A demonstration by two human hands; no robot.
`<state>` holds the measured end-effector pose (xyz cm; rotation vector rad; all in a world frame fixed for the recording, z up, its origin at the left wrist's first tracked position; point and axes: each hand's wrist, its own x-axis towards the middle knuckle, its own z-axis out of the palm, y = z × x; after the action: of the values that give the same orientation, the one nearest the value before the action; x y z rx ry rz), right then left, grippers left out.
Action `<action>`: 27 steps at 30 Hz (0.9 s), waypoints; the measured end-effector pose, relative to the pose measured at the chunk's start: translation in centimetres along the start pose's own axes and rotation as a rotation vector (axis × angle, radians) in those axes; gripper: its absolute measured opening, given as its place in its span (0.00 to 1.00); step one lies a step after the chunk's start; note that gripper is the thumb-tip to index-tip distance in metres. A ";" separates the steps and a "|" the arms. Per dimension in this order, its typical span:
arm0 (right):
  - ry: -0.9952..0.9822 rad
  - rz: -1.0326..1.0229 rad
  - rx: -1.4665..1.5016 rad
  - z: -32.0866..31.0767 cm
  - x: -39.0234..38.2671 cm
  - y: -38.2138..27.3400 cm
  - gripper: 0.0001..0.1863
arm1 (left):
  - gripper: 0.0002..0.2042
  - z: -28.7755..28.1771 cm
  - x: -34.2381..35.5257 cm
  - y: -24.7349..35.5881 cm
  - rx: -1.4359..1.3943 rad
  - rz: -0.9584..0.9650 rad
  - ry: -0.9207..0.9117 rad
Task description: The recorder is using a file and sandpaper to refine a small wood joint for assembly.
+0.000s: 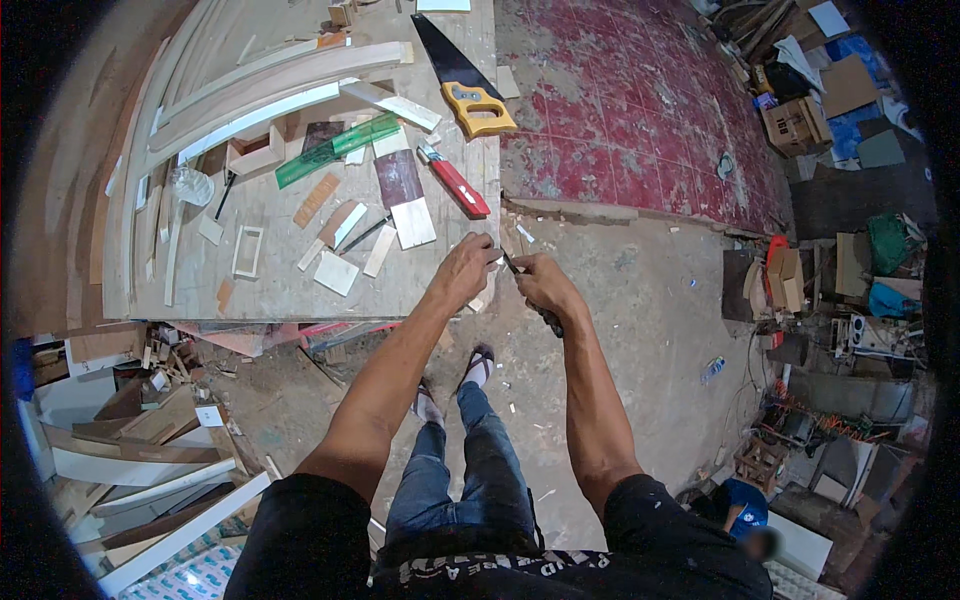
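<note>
Head view: the fingers of our right hand (pixel 546 286) grip a slim, black-handled tool (pixel 551 322) beside the pale wooden tabletop (pixel 400 297); whether our left hand's (pixel 465 268) curled fingers hold anything, we cannot tell.

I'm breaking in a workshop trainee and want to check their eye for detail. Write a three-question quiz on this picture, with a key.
1. True or false: the saw lies on the table.

2. Multiple choice: which of these lies nearest to the left hand?
A) green strip
B) red cutter
C) saw

3. Open question: is the tool in the right hand light or dark?

Key:
1. True.
2. B.
3. Dark; its exact kind is hard to tell, as the fingers cover much of it.
</note>
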<state>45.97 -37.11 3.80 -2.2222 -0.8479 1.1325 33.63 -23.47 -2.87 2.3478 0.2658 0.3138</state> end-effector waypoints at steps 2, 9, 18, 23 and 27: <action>-0.002 0.019 0.017 -0.3 1.0 0.2 0.18 | 0.10 0.0 0.4 0.7 -0.018 -0.017 -0.006; -0.041 0.038 0.107 0.0 1.7 0.0 0.16 | 0.08 -0.1 0.0 -0.2 0.055 0.007 0.014; -0.029 0.034 0.173 1.0 2.3 0.7 0.22 | 0.08 -0.3 -0.1 -0.2 0.091 0.005 0.011; -0.008 0.098 0.193 0.8 1.9 1.4 0.19 | 0.09 0.0 0.1 0.9 0.011 -0.029 -0.005; 0.066 0.069 0.251 1.4 2.1 0.7 0.17 | 0.09 0.3 0.2 0.2 0.041 0.022 0.035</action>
<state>46.02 -35.86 1.47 -2.0809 -0.5721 1.1238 33.87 -23.73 -2.90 2.3890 0.2657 0.3633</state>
